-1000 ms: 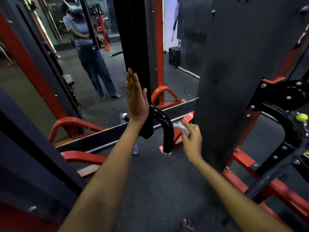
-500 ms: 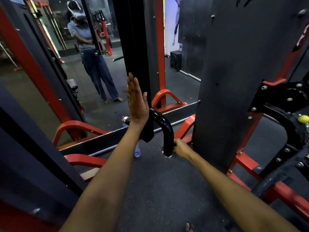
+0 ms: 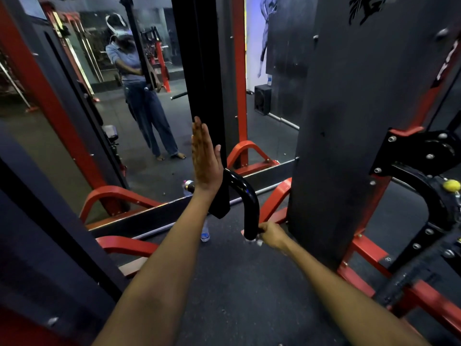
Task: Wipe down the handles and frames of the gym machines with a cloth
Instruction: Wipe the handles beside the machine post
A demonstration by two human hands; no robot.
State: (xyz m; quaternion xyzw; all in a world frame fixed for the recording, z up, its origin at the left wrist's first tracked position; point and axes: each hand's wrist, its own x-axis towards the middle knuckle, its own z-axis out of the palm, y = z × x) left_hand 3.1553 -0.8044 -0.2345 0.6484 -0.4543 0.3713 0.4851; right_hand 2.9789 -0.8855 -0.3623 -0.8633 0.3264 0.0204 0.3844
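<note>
Moved: right hand (image 3: 270,234) had gone down from beside the tall black panel (image 3: 349,121) to the low end of the curved black handle (image 3: 245,203).
Right hand: its fingers were curled around the handle's end, with the white cloth (image 3: 257,242) bunched inside, only a bit peeking out below.
Left hand (image 3: 205,158): open and flat, fingers straight up, pressed against the black upright post (image 3: 202,96), same as before.
Cloth: at the handle's bottom tip.
Mirror (image 3: 112,108): showed a person standing.
Floor (image 3: 237,295): dark, with a water bottle (image 3: 205,232) near the handle.
</note>
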